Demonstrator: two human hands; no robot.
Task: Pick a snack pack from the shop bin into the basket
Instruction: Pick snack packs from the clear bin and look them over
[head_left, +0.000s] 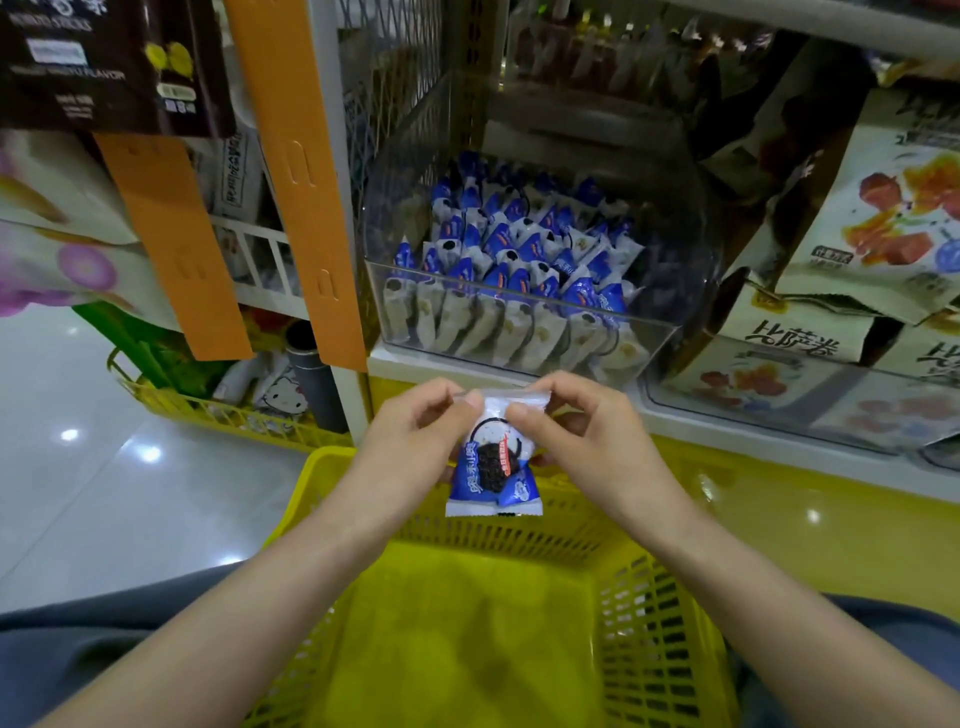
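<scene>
A blue and white snack pack (493, 470) with a dark cookie picture hangs upright between both hands, above the far rim of the yellow basket (644, 639). My left hand (415, 441) pinches its top left corner. My right hand (582, 431) pinches its top right corner. Behind them, on the shelf, stands a clear plastic bin (524, 325) filled with several rows of the same blue and white packs. The basket lies below my forearms and holds nothing that I can see.
Orange hanging strips (296, 171) and dark snack bags hang at the left. Printed snack bags (878, 208) fill the shelf at the right. A second yellow basket (218, 410) with small items stands on the glossy floor at the left.
</scene>
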